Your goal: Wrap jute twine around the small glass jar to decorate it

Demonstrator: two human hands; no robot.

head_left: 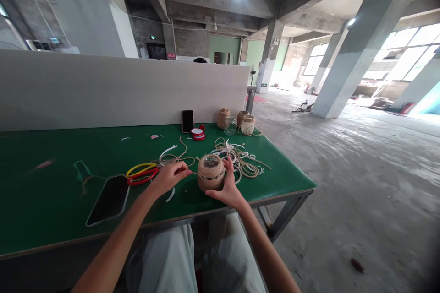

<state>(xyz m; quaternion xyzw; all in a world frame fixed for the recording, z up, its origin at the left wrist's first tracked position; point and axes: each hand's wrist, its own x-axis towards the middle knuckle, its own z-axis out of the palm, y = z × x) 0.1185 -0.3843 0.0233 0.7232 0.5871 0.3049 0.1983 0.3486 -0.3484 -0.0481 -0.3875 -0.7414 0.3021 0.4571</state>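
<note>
Hands [172, 176] hold a twine-wrapped glass jar [210, 175].

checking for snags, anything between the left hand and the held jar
Nothing visible blocks the gap; only a twine strand runs from the left hand toward the jar. The right hand holds the jar's right side.
</note>
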